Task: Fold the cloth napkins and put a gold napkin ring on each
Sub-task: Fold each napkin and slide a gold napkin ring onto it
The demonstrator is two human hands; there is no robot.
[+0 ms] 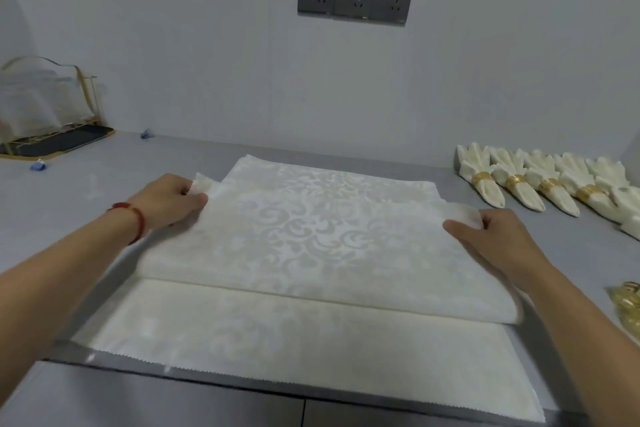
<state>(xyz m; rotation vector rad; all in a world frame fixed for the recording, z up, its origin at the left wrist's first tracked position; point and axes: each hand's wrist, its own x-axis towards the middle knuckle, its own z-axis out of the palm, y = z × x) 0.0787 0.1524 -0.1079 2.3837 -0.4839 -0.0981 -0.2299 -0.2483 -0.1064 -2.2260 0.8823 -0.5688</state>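
Napkin [311, 253] edges pinched by both outstretched hands.

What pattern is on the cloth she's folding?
The napkin is cream-white with a woven floral scroll pattern, clearest in the head view, at its middle.

Both arms reach forward, well apart. Left hand [169, 199] pinches a napkin [311, 236] corner; right hand [495, 239] grips the opposite corner, thumb on top.
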